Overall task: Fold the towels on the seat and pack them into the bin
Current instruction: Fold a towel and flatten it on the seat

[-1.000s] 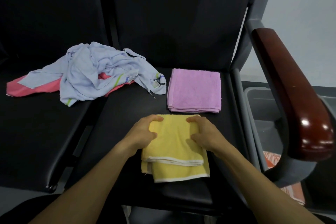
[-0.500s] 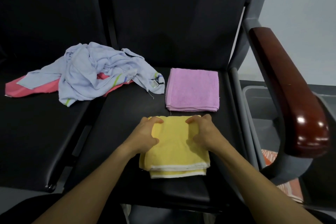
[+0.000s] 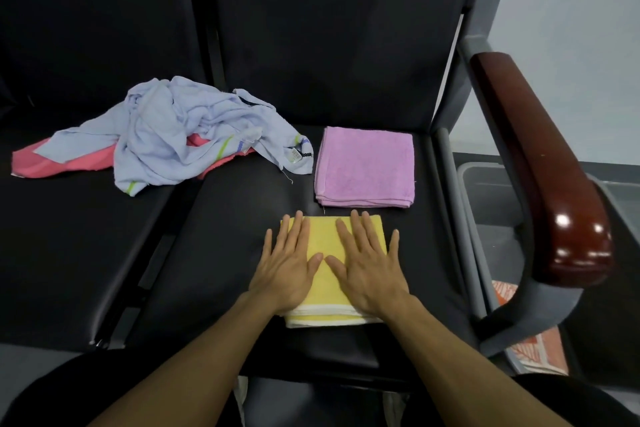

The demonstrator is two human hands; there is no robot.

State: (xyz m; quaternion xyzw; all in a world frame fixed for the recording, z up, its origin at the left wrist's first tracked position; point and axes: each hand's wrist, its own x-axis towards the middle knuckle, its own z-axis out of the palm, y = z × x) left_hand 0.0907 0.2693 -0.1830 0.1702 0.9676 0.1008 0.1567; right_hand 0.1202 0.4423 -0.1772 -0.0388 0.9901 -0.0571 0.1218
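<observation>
The folded yellow towel [image 3: 329, 267] lies flat on the black seat [image 3: 221, 253] directly under both palms, a white band showing along its near edge where the layers stack. The left hand [image 3: 289, 267] presses down on the towel's left half with fingers straight and slightly spread, its outer fingers reaching past the towel's edge onto the seat; the right hand [image 3: 369, 267] presses the right half the same way — flat, fingers extended, gripping nothing. The two thumbs nearly meet over the middle of the towel, so the hands sit side by side, close but not clasped. Just beyond the fingertips, a narrow strip of seat apart, rests a folded pink towel [image 3: 365, 166], squared and neat. Farther off, beyond and to the left of the left hand, a crumpled pale blue towel [image 3: 180, 139] with green and blue stripes sprawls across the gap between two seats, lying on top of a coral-red towel [image 3: 52, 159] that pokes out underneath to the left. To the right of the right hand, past the seat's grey frame, a glossy dark wooden armrest [image 3: 540, 163] runs toward the camera — and beneath and behind it sits the grey bin [image 3: 485, 184], with an orange-and-white patterned cloth [image 3: 533, 350] visible low down near it
</observation>
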